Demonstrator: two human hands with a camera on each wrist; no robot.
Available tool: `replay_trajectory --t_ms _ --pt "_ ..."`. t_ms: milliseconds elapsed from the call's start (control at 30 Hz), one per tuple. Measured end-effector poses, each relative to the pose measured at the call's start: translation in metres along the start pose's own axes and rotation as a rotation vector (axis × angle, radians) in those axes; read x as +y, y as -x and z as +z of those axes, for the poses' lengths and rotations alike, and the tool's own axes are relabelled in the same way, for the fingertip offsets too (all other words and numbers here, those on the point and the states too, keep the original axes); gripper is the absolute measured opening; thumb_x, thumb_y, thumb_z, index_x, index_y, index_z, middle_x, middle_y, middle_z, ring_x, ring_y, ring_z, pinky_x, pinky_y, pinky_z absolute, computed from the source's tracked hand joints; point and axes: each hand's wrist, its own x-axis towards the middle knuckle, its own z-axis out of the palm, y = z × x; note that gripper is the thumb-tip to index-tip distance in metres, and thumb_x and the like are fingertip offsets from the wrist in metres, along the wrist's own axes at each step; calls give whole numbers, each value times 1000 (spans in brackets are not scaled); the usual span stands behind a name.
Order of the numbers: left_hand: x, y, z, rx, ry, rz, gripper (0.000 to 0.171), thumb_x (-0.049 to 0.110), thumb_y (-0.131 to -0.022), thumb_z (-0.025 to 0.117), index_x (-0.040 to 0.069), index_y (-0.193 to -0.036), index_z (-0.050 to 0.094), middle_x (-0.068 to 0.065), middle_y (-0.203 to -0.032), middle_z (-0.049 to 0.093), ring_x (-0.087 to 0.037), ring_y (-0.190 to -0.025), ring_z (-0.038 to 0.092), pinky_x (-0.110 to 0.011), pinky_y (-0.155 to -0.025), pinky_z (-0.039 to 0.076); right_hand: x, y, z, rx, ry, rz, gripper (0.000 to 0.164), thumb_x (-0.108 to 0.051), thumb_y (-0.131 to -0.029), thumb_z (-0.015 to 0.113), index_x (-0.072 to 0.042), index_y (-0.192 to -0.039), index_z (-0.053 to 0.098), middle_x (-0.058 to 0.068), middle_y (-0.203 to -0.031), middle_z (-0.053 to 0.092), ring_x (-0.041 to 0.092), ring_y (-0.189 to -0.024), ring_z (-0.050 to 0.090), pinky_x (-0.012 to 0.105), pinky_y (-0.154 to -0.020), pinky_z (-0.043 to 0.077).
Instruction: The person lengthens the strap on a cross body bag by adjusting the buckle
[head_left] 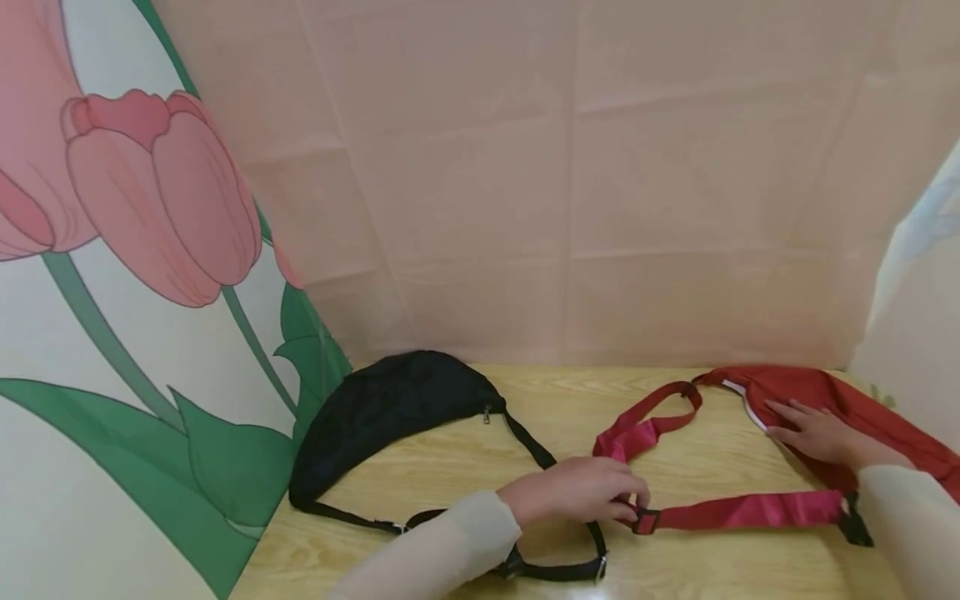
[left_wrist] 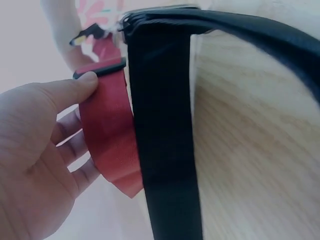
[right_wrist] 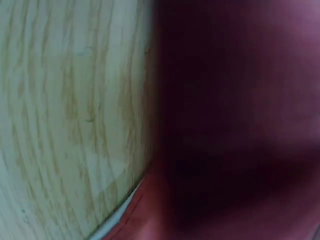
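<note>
My left hand (head_left: 573, 490) pinches a red strap (head_left: 738, 512) close by its black slider buckle (head_left: 645, 522). In the left wrist view the thumb lies at the edge of that buckle, and the fingers are behind the strap (left_wrist: 110, 135). A black strap (left_wrist: 162, 125) runs right alongside it. My right hand (head_left: 817, 433) rests with fairly straight fingers on a red waist bag (head_left: 832, 387) with a white edge. The right wrist view is mostly filled by a dark red blur, with part of the red bag (right_wrist: 142, 212) below.
A black waist bag (head_left: 397, 408) lies at the back left, its strap (head_left: 558, 572) looping forward beneath my left arm. The wood-grain table (head_left: 442, 458) meets a pinkish cloth backdrop (head_left: 480, 183) at the back. A tulip-printed panel (head_left: 165, 200) stands on the left.
</note>
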Motion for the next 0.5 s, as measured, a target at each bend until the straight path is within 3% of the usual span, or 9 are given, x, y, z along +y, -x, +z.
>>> replay_trajectory --t_ms 133,333,500 --pt "1 -1 4 -24 -25 8 18 39 -100 63 34 -117 67 20 -94 54 9 -85 46 -7 -71 38 -3 -2 -2 5 14 4 67 -40 -104 54 13 -142 38 55 -136 30 71 -124 29 78 -96 28" --pt "2 -1 6 -70 -12 12 18 41 -101 61 33 -116 67 19 -94 54 8 -86 45 -7 -72 37 -15 -6 -8 63 -19 -40 65 -35 -103 59 13 -143 39 52 -137 35 69 -126 30 77 -97 29" --pt "1 2 7 -44 -22 27 19 41 -102 60 32 -116 68 20 -103 56 8 -94 45 -6 -79 36 -31 -11 -18 89 -56 -52 67 -35 -103 60 12 -145 37 50 -139 34 68 -129 26 78 -99 25"
